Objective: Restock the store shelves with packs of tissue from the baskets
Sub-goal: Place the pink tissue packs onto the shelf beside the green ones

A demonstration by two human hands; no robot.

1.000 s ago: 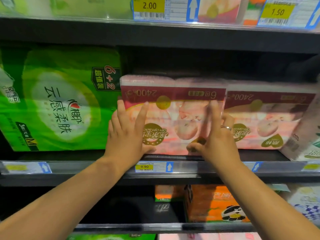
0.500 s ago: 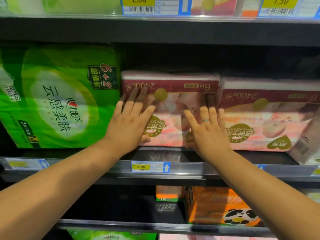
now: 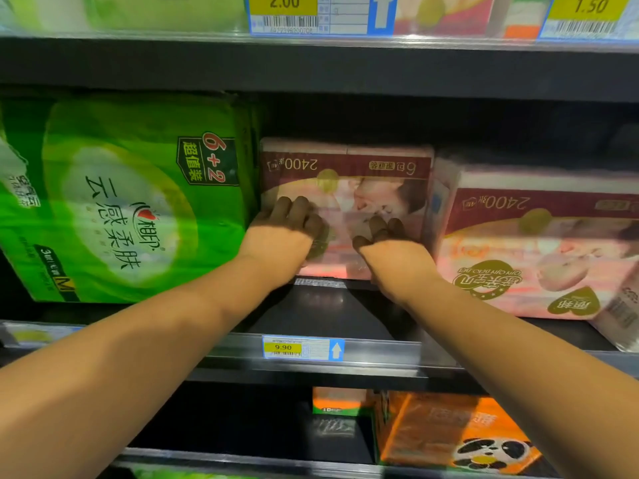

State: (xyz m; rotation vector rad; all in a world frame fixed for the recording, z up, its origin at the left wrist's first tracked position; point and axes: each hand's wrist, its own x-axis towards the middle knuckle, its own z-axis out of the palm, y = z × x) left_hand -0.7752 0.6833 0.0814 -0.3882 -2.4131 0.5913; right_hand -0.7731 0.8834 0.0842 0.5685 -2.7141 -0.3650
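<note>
Head view: left hand (image 3: pixel 280 238) and right hand (image 3: pixel 392 252) press flat, fingers extended, against the pink tissue pack (image 3: pixel 366 188).

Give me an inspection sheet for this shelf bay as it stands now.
Surface: dark shelf, bare strip at its front; 9.90 price tag on its front edge.
Job's things: pink tissue pack sits deep, between green pack and second pink pack standing further forward.
Clutter: nothing seen.
Hands: left hand and right hand press on the pink tissue pack's front.
Cables: nothing seen.
Surroundings: orange panda pack one level down; 2.00 tag above.
</note>
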